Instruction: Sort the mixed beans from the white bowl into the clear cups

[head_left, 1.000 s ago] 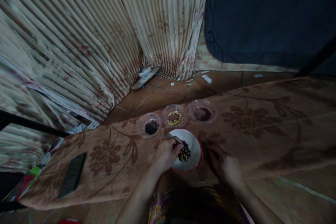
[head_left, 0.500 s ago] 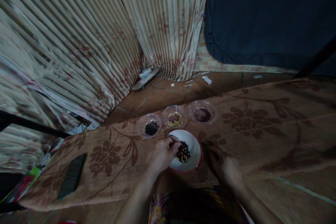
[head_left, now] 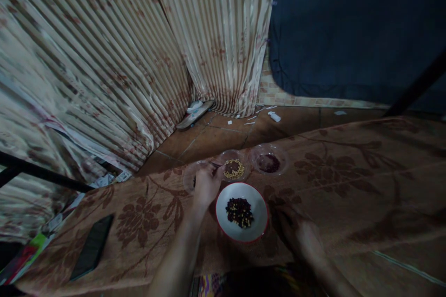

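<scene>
My left hand (head_left: 208, 184) is over the near right part of the left clear plastic cup (head_left: 188, 180), hiding most of it and its black beans. Its fingers pinch a thin dark tool (head_left: 216, 165) that looks like tweezers, close to the middle cup. Yellow beans (head_left: 233, 169) lie in that middle clear cup (head_left: 226, 154). Dark red beans (head_left: 269, 163) are in the right clear cup (head_left: 256, 154). A white bowl with a red rim (head_left: 259, 216) holds a mix of dark and yellow beans (head_left: 239, 212). My right hand (head_left: 296, 227) rests beside the bowl, its fingers lost in shadow.
A brown flowered cloth (head_left: 149, 232) covers the low table. On its left lies a dark phone (head_left: 92, 247). Beyond the far edge, a slipper (head_left: 195, 115) and small white scraps (head_left: 274, 116) lie on the tiled floor by a striped curtain (head_left: 223, 46).
My left hand has moved from inside the bowl up and left to the cups, uncovering the bowl's beans. My right hand stays beside the bowl. The view has tilted slightly upward.
</scene>
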The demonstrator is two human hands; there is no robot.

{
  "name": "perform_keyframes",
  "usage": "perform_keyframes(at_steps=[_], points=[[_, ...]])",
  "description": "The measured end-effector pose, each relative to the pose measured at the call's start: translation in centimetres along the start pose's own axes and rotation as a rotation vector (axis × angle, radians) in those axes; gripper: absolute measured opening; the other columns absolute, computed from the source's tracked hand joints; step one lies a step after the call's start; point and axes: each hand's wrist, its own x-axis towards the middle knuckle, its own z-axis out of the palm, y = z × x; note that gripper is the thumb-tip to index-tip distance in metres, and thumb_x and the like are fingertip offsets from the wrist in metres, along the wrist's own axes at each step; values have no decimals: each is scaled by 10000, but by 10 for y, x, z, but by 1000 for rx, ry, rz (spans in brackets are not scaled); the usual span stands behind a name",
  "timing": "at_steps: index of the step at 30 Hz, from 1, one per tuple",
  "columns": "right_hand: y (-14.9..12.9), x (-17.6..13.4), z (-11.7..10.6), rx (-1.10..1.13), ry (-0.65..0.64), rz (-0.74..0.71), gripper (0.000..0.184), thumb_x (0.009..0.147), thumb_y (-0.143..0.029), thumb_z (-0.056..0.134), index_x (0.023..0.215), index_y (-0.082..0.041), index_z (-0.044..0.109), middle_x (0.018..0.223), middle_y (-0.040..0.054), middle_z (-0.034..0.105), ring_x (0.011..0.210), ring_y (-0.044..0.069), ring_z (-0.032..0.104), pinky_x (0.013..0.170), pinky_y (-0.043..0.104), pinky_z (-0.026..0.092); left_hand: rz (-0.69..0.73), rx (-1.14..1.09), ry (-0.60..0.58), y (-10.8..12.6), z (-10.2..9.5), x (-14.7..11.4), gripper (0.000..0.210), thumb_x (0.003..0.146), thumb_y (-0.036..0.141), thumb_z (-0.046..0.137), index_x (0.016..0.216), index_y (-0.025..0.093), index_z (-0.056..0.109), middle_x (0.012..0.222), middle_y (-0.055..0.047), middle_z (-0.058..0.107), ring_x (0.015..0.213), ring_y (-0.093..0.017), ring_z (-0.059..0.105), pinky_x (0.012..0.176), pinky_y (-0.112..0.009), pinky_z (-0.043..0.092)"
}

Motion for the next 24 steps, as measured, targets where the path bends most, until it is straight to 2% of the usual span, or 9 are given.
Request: perform_keyframes(at_steps=[4, 9, 11, 15, 24], points=[[0, 1, -2, -5, -14, 5, 273, 914, -321, 421, 965, -259, 682, 1000, 29, 688, 816, 172, 660, 718, 281, 500, -91, -87, -81, 6, -6, -27, 194, 845, 317, 587, 891, 151, 675, 769, -41, 711, 663, -151, 662, 630, -233, 510], [-2, 1, -3, -15, -26, 22, 279, 912, -319, 423, 990, -247, 681, 997, 35, 685, 821, 176, 654, 726, 284, 489, -152, -173, -433, 19, -10, -67, 203, 864, 338, 578, 919, 164, 666, 770, -23, 693, 683, -142, 651, 637, -230, 503], [-2, 1, -3, -15, -17, 29, 280, 910, -319, 427, 987, -249, 687, 1004, 34, 687, 821, 174, 654, 730, 285, 489, -192, -159, -478, 20, -7, -77, 189, 858, 324, 577, 919, 167, 663, 762, -17, 687, 658, -135, 638, 612, -221, 489], [-3, 1, -4, -13, -23, 29, 281, 907, -310, 430, 1005, -260, 689, 1017, 28, 690, 838, 176, 653, 738, 285, 485, -207, -73, -476, 17, 0, -86, 167, 844, 307, 577, 886, 175, 671, 714, -7, 672, 639, -136, 623, 584, -209, 462], [-4, 1, -5, -14, -14, 26, 293, 904, -318, 426, 988, -250, 698, 1001, 37, 695, 815, 173, 659, 720, 282, 487, -171, -27, -413, 8, 9, -83, 168, 864, 305, 556, 910, 189, 669, 726, 1, 683, 645, -134, 631, 598, -208, 475]])
